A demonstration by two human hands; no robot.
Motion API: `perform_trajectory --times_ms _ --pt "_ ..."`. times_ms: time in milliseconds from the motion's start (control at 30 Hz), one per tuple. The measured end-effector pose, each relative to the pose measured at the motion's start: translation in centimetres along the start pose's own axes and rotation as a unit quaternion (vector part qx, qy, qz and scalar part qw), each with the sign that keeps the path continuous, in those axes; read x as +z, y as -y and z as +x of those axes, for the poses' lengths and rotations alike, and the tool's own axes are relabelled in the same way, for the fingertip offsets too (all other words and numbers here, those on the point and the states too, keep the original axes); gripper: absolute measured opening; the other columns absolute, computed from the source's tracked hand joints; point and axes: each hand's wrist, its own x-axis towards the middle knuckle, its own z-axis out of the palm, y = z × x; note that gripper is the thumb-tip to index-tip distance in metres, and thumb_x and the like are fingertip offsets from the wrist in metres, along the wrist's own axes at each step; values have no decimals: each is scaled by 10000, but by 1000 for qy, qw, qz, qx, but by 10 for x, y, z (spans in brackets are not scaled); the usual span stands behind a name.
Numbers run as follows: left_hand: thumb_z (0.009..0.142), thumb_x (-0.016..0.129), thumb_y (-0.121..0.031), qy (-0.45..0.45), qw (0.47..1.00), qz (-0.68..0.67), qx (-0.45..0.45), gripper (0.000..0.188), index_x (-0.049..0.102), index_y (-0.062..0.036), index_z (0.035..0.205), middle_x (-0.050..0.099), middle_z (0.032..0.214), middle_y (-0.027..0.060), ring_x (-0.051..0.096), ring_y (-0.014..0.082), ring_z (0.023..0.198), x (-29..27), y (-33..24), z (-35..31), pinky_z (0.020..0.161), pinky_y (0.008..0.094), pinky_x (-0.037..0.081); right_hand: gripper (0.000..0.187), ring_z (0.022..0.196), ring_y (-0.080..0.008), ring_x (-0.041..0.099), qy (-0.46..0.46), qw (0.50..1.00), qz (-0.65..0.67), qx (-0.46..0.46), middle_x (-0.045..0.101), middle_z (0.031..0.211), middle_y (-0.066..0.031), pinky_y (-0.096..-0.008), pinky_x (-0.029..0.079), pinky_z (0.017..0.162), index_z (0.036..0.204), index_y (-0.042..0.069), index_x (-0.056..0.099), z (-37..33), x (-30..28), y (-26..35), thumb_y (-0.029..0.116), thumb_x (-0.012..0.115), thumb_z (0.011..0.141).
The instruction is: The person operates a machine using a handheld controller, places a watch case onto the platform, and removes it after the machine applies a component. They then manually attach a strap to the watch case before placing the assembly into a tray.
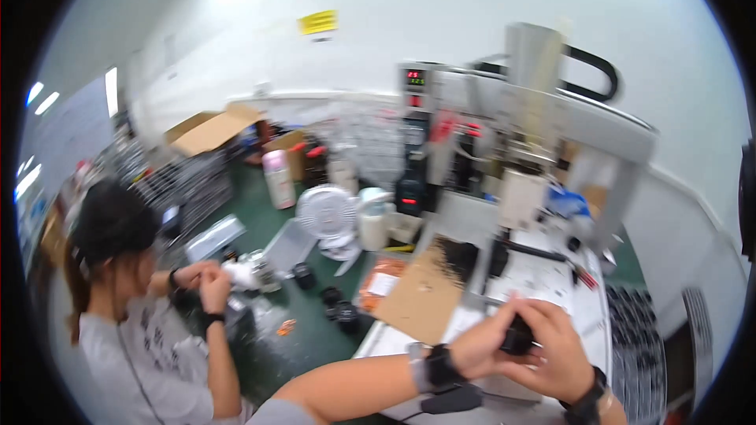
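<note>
We hold a small, dark black piece [517,337] between our left hand [482,346] and right hand [557,350], fingers curled round it; blur hides its finer shape. It is above the near part of the white desk [384,340], where a bare strip shows between our left forearm and the flat brown cardboard [417,297]. Loose black bits [458,258] heap on its far end. Ribbed, dark trays [636,342] stand beyond the desk's right edge.

Ahead and left of the left hand [482,341] lies a cardboard sheet [417,301], farther off a fan [327,211]; trays [635,338] right of the right hand [562,356].
</note>
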Motion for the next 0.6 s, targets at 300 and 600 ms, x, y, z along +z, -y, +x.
perform_trajectory --times_ms 300,600 --pt "929 196 -599 -78 995 67 11 667 478 -60 1205 573 1110 100 570 237 1037 -3 0 8 875 358 489 543 876 -290 598 -66 993 79 50 580 1037 -143 -334 506 764 1138 23 556 -15 3 -19 198 769 671" --pt "935 167 -589 -90 987 132 21 658 464 -88 1242 577 1080 66 601 177 963 -7 0 2 769 301 532 488 923 -294 587 -63 997 37 -40 576 1058 -137 -347 497 788 1123 24 560 -14 -4 -20 158 725 683"
